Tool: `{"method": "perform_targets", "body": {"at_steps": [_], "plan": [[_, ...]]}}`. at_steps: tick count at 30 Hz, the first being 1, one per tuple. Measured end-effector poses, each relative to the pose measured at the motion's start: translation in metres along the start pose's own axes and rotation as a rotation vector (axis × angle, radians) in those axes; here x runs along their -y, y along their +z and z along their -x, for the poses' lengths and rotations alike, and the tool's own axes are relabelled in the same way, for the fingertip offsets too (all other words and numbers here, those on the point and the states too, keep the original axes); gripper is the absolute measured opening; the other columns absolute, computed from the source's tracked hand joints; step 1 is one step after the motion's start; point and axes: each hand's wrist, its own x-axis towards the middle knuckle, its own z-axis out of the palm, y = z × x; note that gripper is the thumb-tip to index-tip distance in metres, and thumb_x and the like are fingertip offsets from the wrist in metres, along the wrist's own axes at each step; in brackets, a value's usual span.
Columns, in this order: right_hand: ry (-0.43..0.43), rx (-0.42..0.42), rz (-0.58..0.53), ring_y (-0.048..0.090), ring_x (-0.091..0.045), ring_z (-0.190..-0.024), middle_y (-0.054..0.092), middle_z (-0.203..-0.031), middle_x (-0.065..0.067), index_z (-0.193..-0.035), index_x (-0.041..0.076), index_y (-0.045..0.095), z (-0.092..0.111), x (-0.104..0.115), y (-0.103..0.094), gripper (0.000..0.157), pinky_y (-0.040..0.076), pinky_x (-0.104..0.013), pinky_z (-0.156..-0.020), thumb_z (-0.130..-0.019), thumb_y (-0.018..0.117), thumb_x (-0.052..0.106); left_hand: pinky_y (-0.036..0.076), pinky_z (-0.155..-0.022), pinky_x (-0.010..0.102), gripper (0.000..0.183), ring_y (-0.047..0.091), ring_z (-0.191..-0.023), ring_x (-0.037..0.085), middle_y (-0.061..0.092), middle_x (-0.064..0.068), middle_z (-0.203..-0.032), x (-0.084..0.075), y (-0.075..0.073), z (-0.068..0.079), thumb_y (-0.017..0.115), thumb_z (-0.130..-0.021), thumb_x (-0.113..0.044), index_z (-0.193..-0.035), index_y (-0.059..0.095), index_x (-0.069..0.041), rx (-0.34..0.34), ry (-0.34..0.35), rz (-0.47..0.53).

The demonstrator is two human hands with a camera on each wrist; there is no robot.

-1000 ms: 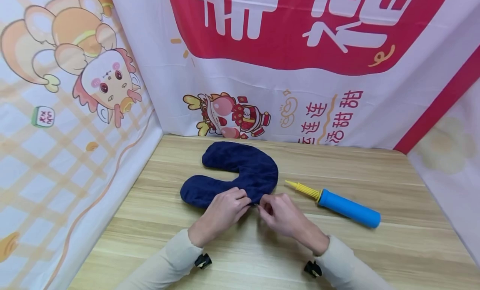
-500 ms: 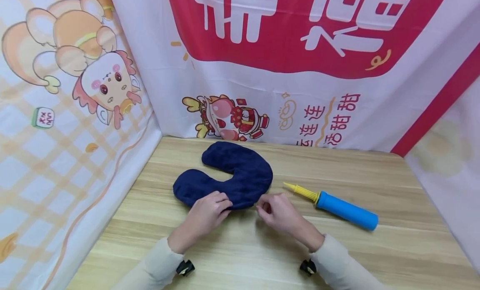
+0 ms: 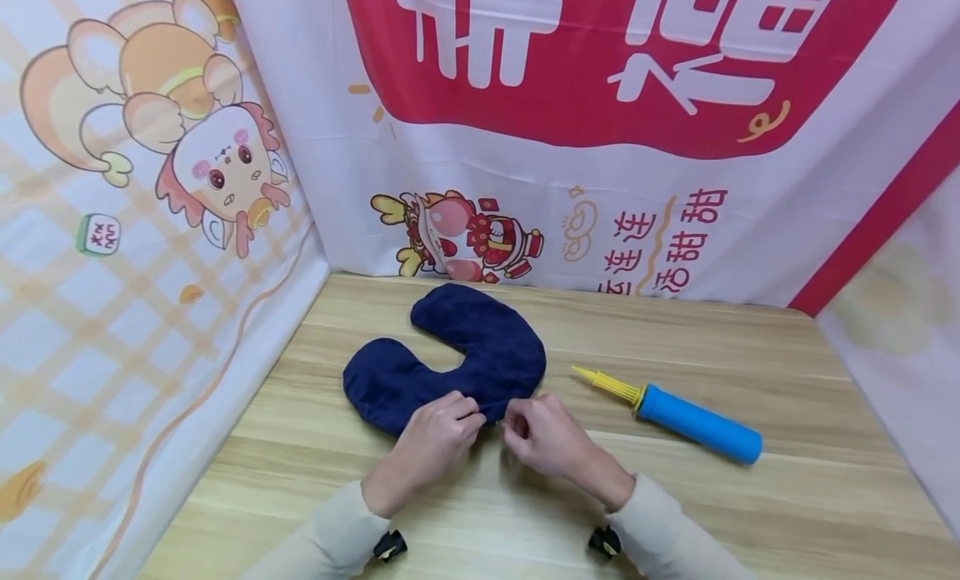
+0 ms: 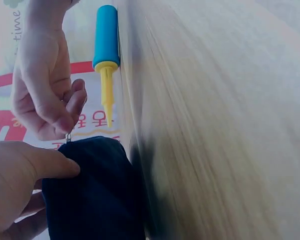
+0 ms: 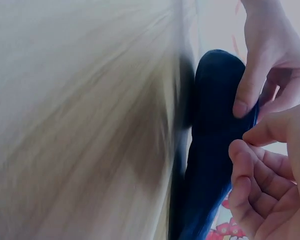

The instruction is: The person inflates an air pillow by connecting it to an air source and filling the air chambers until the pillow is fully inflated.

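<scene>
Navy-blue, U-shaped plush neck pillow [image 3: 498, 347] lying on the pale wood-grain table [image 3: 795, 372], and that's where I've got both hands at work! Its open side faces left, its rounded back sits to the right, and we're right down on the near edge. My left hand [image 3: 438, 434] is gripping that edge, and from the left wrist I can see the thumb pressed over the dark fabric. Over to my right hand [image 3: 547, 442], just beside it: thumb and finger closed in a pinch on a small silvery metal pull [image 4: 68, 137] at the pillow's edge. Too tiny to read any detail on it from up here! Out to the right, apart from the pillow, lies a bright-blue cylindrical hand pump [image 3: 701, 422], its tapered yellow nozzle [image 3: 611, 383] aimed toward the pillow's curve. Cream sleeves [image 3: 337, 526] on both forearms, a small black device [image 3: 390, 547] at each cuff, and behind it all, white printed cloth [image 3: 315, 130] with a big red panel [image 3: 585, 105].
</scene>
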Motion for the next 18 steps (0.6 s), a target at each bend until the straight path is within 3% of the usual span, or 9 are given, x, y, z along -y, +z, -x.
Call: {"method": "perform_targets", "body": {"at_steps": [5, 12, 15, 18], "plan": [[0.048, 0.007, 0.075, 0.046, 0.006, -0.052, 0.06, -0.062, 0.01, -0.075, 0.014, 0.068, -0.001, -0.017, -0.006, 0.017, 0.043, -0.014, -0.048, -0.089, 0.073, 0.005, 0.058, -0.076, 0.024, 0.009, 0.064, -0.081, 0.011, 0.072, -0.004, -0.088, 0.008, -0.001, 0.006, 0.083, -0.085, -0.004, -0.087, 0.08, -0.012, -0.023, 0.035, -0.01], [0.134, -0.059, 0.207, 0.042, 0.002, -0.048, 0.053, -0.057, 0.013, -0.067, 0.02, 0.062, -0.001, -0.032, -0.023, 0.029, 0.037, -0.017, -0.045, -0.089, 0.075, 0.006, 0.059, -0.077, 0.022, 0.01, 0.069, -0.084, 0.009, 0.075, -0.005, -0.089, 0.03, -0.006, 0.015, 0.085, -0.085, -0.004, -0.091, 0.083, -0.011, -0.033, 0.035, 0.035], [0.123, -0.044, 0.182, 0.045, 0.004, -0.05, 0.056, -0.06, 0.013, -0.071, 0.018, 0.066, 0.003, -0.026, -0.025, 0.023, 0.04, -0.016, -0.046, -0.089, 0.075, 0.008, 0.06, -0.077, 0.023, 0.013, 0.068, -0.085, 0.011, 0.075, -0.004, -0.09, 0.038, -0.013, 0.017, 0.088, -0.082, -0.004, -0.092, 0.082, -0.011, -0.008, 0.011, 0.018], [0.089, -0.015, 0.108, 0.048, 0.005, -0.053, 0.061, -0.063, 0.011, -0.077, 0.015, 0.069, 0.006, -0.016, -0.021, 0.015, 0.044, -0.015, -0.048, -0.089, 0.073, 0.006, 0.06, -0.075, 0.026, 0.02, 0.066, -0.085, 0.013, 0.073, -0.002, -0.093, 0.035, -0.023, 0.016, 0.091, -0.078, -0.009, -0.094, 0.081, -0.01, 0.037, -0.021, -0.005]]}}
